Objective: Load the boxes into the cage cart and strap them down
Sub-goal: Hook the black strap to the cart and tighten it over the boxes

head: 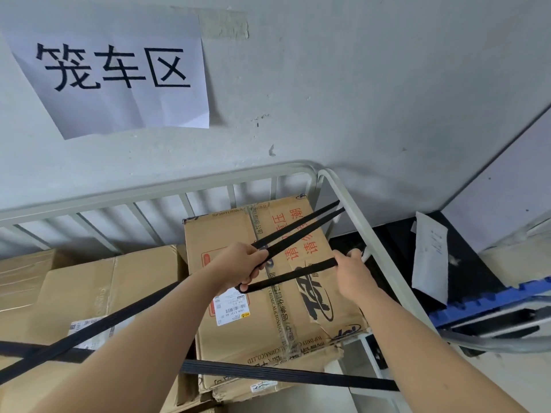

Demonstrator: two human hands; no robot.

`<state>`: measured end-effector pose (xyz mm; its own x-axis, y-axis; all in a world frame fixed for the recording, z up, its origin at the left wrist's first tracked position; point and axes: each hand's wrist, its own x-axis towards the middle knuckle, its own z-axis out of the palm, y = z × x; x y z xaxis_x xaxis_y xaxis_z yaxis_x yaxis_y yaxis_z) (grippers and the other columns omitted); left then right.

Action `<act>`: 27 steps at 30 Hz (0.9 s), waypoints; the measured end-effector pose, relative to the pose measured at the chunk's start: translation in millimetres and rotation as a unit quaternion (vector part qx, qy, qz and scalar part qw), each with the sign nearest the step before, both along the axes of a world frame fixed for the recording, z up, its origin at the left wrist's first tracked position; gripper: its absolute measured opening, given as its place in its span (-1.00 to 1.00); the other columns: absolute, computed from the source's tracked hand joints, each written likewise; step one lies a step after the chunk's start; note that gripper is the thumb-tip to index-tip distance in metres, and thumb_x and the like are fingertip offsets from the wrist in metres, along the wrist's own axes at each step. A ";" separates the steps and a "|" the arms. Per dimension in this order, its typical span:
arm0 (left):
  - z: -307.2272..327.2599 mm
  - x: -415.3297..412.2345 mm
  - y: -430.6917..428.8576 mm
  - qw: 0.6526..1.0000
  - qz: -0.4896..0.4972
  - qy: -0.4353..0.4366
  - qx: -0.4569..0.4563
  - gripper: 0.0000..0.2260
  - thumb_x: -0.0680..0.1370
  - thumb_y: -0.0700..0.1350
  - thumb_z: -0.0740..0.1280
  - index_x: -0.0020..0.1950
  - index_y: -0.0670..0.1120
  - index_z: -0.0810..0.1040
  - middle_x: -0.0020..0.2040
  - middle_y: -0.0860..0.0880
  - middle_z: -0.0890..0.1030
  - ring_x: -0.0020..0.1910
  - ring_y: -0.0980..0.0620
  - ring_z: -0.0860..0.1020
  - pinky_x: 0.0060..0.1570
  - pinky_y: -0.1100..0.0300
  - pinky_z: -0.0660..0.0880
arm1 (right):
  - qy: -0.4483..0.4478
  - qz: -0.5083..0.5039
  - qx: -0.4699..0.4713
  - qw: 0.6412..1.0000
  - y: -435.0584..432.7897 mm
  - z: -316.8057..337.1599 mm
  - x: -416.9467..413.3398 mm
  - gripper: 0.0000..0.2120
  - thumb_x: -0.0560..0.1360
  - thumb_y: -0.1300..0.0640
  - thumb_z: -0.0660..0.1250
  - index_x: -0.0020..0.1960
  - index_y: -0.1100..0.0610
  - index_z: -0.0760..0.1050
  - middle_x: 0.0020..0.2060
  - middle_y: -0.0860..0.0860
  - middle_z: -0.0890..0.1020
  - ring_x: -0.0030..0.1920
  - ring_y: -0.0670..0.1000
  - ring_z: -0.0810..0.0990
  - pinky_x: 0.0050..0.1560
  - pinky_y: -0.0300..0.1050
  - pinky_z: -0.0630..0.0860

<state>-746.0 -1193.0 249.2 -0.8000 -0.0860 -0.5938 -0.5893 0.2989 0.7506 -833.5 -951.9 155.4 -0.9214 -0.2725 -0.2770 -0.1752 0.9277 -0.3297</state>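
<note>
While both arms reach out over a loaded cage cart (351, 204), a person works a black strap (298, 231) above a printed cardboard box (268, 308) at the centre of the frame. The left hand (238, 263) is closed in a fist around the strap, from which two runs of webbing rise toward 1 o'clock and loop over the cart's pale right-hand rail. A third run leaves the bottom of that fist and crosses toward 3 o'clock, where the right hand (351, 272) pinches it between thumb and fingers, just beside the rail.

The printed box stands against the cart's barred back panel, its top carrying red characters, a dark logo and a white shipping label (229, 308). At 9 o'clock from it sit plain cardboard boxes (98, 293), lower and also inside the cart. A second black strap (283, 375) stretches across the front of the load at 6 o'clock, and another length of webbing (86, 332) runs diagonally from 8 o'clock up under the left forearm.

On the grey wall at 11 o'clock hangs a paper sign (119, 73) with three large black characters. At 3 o'clock, outside the cart, a white sheet (429, 257) leans on a dark surface above a blue-edged trolley (489, 308).
</note>
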 end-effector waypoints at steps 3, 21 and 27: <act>-12.4 -8.3 2.8 1.000 -0.011 -0.003 -0.002 -0.70 0.63 0.00 0.21 -0.20 -0.14 0.53 -0.53 0.04 0.41 -0.58 0.10 0.31 -0.54 0.26 0.37 | -0.007 -0.028 -0.034 0.999 -4.2 -10.4 -10.6 -0.72 0.61 0.10 0.12 0.31 0.02 0.35 0.24 0.14 0.33 -0.02 0.06 0.49 -0.09 -0.15 0.44; -60.1 -34.4 -7.0 0.999 -0.049 -0.007 -0.022 -0.66 0.62 0.04 0.20 -0.21 -0.16 0.54 -0.53 0.03 0.46 -0.60 0.09 0.39 -0.50 0.26 0.43 | 0.074 0.042 -0.111 0.990 -19.6 -22.7 -53.7 -0.80 0.59 0.14 0.21 0.16 0.14 0.52 0.35 0.09 0.30 0.05 0.03 0.56 0.14 -0.05 0.54; -35.9 6.2 -21.0 0.999 -0.029 0.017 -0.006 -0.60 0.56 0.15 0.28 -0.29 -0.14 0.54 -0.53 -0.01 0.48 -0.58 0.05 0.40 -0.46 0.21 0.46 | 0.097 0.087 -0.091 0.987 -10.5 25.9 4.2 -0.76 0.56 0.18 0.26 0.19 0.15 0.57 0.20 -0.01 0.47 0.09 -0.04 0.54 0.07 -0.21 0.51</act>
